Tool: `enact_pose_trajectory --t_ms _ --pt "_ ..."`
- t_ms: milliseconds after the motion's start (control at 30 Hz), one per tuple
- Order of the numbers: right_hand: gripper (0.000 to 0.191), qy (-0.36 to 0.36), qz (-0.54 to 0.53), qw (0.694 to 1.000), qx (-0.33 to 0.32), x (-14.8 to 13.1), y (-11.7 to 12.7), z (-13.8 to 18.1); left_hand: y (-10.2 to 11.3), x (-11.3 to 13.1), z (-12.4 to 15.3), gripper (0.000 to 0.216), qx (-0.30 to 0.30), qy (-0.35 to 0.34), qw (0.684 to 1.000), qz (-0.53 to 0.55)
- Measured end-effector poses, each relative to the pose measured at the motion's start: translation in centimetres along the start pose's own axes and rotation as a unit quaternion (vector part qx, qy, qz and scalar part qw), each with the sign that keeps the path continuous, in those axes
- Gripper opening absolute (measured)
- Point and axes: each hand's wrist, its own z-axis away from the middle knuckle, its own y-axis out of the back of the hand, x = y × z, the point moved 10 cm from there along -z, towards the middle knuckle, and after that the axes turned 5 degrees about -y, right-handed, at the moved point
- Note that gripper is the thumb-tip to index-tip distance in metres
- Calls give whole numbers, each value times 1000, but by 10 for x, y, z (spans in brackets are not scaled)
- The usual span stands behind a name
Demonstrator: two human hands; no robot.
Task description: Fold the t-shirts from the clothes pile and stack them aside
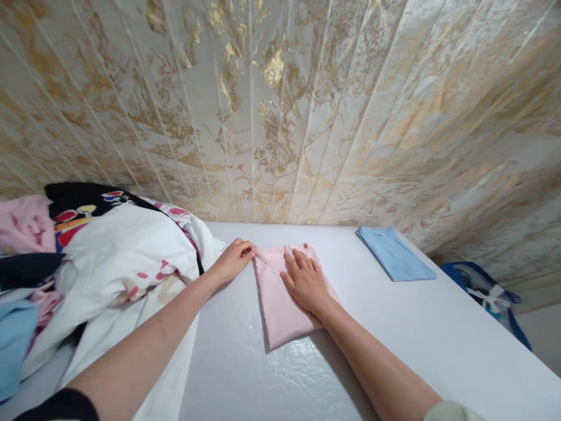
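Note:
A pink garment (280, 304), folded into a rough rectangle, lies on the white table in front of me. At its far left corner, the fingers of my left hand (234, 259) pinch the cloth, and small creases run from there. My right hand (305, 282) rests flat on the upper right part of the garment, fingers spread and palm down. Part of the garment's right side is hidden under that hand and forearm.
A heap of loose clothes (131, 245), white, black, pink and blue, covers the left side. Toward the back right lies a folded light blue garment (394, 254). Beyond the table's right edge is a blue-trimmed bag (482, 298). A gold-patterned curtain (280, 117) hangs behind.

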Motion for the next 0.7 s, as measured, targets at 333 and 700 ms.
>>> enact_pose_trajectory --t_ms 333,700 --pt "54 -1 2 1000 -2 0 -1 -1 2 -10 -1 15 59 30 998 -25" --pt "49 128 -40 991 -25 -38 11 9 0 3 6 20 60 10 995 -76"
